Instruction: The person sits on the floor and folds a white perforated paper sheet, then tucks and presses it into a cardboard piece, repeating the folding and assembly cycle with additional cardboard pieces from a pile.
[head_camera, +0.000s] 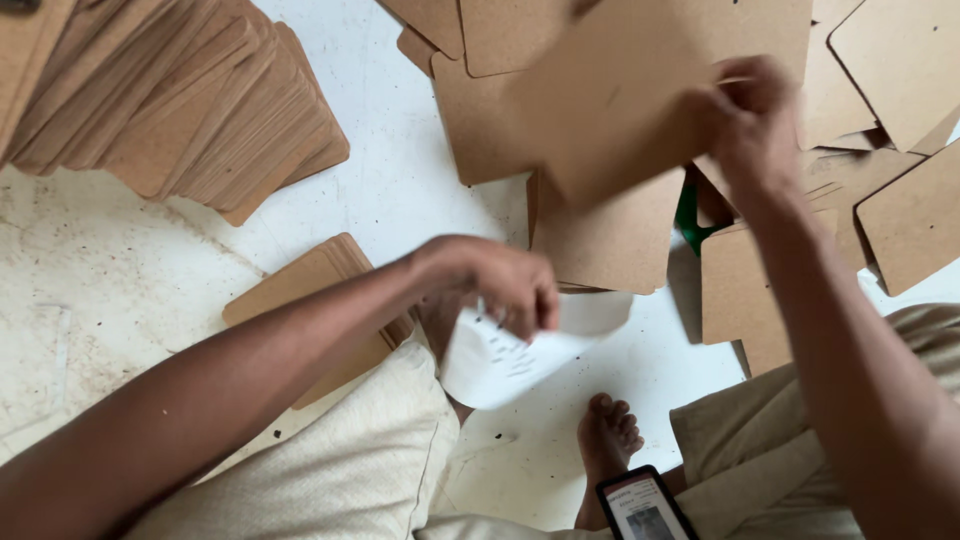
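The right hand (750, 115) is clamped on the edge of a brown board (620, 110), lifted tilted above loose boards (610, 240) on the white floor (400, 170). The left hand (505, 285) pinches a white paper (500, 365) near the knee. The board looks thin, stiff and light; an edge pinch suits it, while the paper is limp

White paper label (505, 360), held in the left hand (500, 285) above the white floor (400, 170), near the middle of the view; curled, roughly rectangular, with small dark handwritten marks on its face. Phone screen (642, 508) at the bottom edge, just beside a bare foot (608, 440); upright rectangle in a black frame, lit, showing a red band on top, pale field, dark picture below.
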